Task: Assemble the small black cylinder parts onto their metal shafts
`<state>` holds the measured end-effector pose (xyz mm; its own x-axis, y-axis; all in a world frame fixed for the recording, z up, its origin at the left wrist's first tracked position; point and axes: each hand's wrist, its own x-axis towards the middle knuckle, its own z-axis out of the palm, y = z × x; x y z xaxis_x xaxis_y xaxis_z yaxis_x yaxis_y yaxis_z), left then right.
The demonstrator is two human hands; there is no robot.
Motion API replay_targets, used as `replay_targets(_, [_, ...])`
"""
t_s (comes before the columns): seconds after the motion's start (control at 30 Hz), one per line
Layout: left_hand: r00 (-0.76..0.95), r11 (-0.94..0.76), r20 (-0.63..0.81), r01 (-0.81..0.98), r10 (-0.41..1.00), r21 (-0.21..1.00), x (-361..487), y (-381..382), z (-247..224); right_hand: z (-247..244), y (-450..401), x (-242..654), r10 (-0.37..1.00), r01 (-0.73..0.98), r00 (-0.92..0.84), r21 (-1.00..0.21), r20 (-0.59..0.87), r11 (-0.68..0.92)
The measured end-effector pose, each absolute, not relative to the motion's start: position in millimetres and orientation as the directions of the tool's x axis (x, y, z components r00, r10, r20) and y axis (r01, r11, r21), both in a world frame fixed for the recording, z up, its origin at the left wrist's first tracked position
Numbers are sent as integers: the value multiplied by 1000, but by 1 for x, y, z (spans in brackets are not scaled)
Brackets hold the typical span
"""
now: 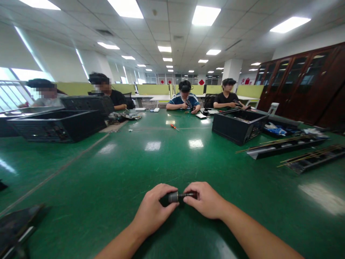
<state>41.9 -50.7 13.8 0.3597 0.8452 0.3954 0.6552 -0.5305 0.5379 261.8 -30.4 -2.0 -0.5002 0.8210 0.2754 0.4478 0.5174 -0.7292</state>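
Note:
In the head view, my left hand point(156, 205) is closed around a short dark cylinder with a grey band point(173, 196). My right hand point(205, 199) pinches a thin, dark ridged rod point(188, 194) between thumb and fingers. The rod lies in line with the cylinder, end to end, just above the green tabletop. Whether the two are joined into one piece I cannot tell. The rod's far end is partly hidden by my right fingers.
An orange screwdriver point(174, 127) lies mid-table. Open black computer cases stand at left point(58, 126) and right point(239, 126). Long metal channels point(285, 145) with thin rods lie on the right. A dark panel point(20, 223) is near left. Several people sit around the far side.

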Motion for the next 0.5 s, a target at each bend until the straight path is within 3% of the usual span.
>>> replay_targets(0.5, [289,-489,416,688,862,536,39,-49,14,-3,-26,266,848,463,-465,-747,253,477])
